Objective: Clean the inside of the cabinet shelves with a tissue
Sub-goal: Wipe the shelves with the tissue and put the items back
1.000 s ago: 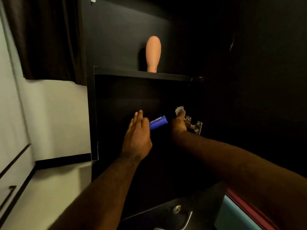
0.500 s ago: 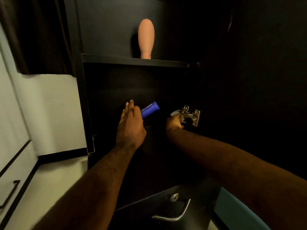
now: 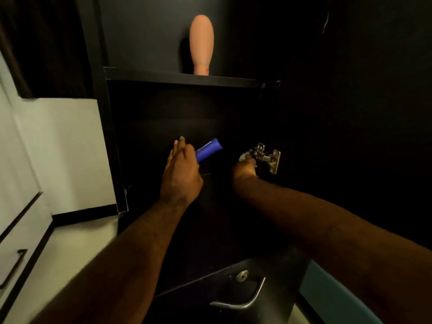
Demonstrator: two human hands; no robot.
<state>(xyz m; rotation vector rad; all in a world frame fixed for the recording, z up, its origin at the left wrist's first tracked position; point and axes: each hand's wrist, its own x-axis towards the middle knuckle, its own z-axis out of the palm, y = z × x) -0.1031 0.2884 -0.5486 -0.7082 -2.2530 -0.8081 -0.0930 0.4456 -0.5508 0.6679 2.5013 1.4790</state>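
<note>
I logged mid-wipe: right hand [image 3: 244, 169] pinched crumpled white tissue [image 3: 242, 156] at black wooden cabinet [image 3: 111, 146]'s right edge beside steel hinge [image 3: 267, 157], left hand [image 3: 181, 175] gripped blue plastic tube [image 3: 208, 149]; leftward sweep seemed next.

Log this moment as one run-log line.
left hand: holds blue tube | right hand: grips tissue beside metal hinge | upper shelf: peach bottle standing, cap down
</note>
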